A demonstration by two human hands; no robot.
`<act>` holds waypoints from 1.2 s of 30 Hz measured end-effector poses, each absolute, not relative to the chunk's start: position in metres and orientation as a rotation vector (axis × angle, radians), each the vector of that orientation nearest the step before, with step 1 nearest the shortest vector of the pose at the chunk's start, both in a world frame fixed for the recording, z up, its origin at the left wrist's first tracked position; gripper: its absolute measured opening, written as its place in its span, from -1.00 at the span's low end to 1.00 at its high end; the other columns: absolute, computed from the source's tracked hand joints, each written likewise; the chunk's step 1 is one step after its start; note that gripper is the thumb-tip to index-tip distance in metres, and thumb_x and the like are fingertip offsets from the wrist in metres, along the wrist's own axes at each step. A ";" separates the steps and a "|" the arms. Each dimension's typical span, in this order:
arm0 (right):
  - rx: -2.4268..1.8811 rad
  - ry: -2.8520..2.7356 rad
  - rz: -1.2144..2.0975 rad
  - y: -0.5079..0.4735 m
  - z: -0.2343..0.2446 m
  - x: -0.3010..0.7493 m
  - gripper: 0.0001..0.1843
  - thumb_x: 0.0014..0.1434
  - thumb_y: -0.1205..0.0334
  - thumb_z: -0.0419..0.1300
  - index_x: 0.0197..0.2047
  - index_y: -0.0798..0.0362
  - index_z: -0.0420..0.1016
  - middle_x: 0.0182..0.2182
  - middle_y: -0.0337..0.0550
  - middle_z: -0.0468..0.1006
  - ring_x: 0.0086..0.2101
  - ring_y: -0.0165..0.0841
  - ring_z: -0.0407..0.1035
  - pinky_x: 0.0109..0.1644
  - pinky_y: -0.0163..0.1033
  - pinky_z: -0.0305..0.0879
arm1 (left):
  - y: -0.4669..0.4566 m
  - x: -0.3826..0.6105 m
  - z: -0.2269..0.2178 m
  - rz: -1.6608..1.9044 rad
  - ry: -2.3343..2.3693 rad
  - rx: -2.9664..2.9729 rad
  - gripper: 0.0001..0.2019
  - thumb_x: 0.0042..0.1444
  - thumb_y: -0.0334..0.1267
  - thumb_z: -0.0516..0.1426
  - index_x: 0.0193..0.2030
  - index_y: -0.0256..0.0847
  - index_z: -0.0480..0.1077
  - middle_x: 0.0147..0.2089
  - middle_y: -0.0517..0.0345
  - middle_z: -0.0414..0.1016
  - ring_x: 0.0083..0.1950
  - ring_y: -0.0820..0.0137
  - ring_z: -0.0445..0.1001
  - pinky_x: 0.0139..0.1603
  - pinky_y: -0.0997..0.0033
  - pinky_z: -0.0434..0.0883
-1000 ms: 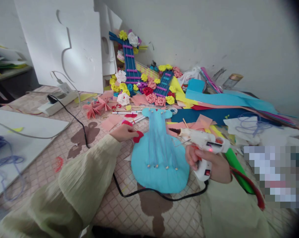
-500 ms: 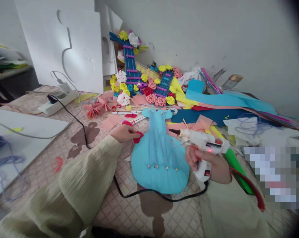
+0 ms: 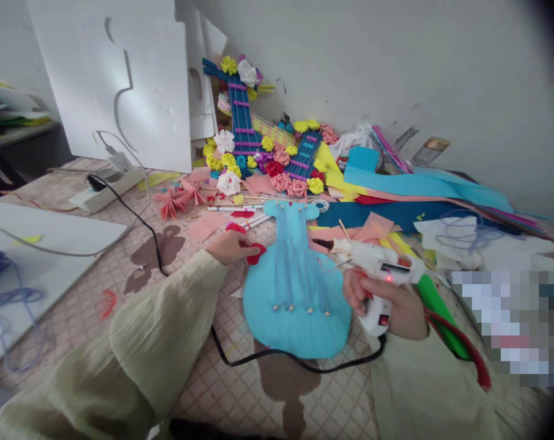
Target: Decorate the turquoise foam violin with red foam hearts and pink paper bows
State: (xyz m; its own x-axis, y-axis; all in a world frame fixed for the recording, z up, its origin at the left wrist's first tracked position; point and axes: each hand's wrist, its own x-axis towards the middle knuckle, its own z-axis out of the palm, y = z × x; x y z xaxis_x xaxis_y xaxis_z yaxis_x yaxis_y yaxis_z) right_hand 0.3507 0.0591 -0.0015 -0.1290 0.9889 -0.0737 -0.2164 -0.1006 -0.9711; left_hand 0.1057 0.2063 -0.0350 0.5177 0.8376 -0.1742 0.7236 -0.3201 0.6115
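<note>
One right hand (image 3: 396,300), curled round glue gun (image 3: 369,256)

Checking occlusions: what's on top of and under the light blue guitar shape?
On the light blue guitar shape: thin strings and pale knobs. A red piece overlaps its left edge, contact unclear. Tabletop shows around it; what lies underneath is covered.
</note>
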 end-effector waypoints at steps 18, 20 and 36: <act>-1.008 -1.072 1.456 0.059 -0.002 0.349 -0.74 -0.05 0.15 0.15 -0.66 0.09 0.34 -0.69 -0.21 0.33 -0.70 -0.48 0.16 -0.66 -0.32 -0.08 | 0.204 0.107 -0.036 0.302 1.277 2.155 -0.63 -0.11 0.02 0.08 -0.55 -0.29 0.46 -0.57 0.17 0.44 -0.52 0.50 0.30 -0.52 0.54 0.16; -0.992 -1.084 1.457 0.059 -0.003 0.349 -0.74 -0.04 0.15 0.15 -0.66 0.10 0.34 -0.69 -0.20 0.33 -0.70 -0.47 0.16 -0.66 -0.32 -0.08 | 0.204 0.107 -0.036 0.313 1.264 2.135 -0.63 -0.09 0.01 0.06 -0.53 -0.28 0.47 -0.56 0.17 0.45 -0.51 0.49 0.32 -0.51 0.54 0.16; -0.806 -1.172 1.094 0.031 0.020 0.298 -0.67 0.09 -0.04 -0.02 -0.37 -0.01 0.44 -0.30 -0.11 0.42 -0.20 -0.24 0.28 -0.09 -0.11 0.18 | 0.080 0.119 0.044 0.493 0.653 2.124 -0.75 0.04 -0.14 0.06 -0.15 -0.12 0.37 -0.18 0.11 0.48 -0.22 0.38 0.42 -0.20 0.42 0.35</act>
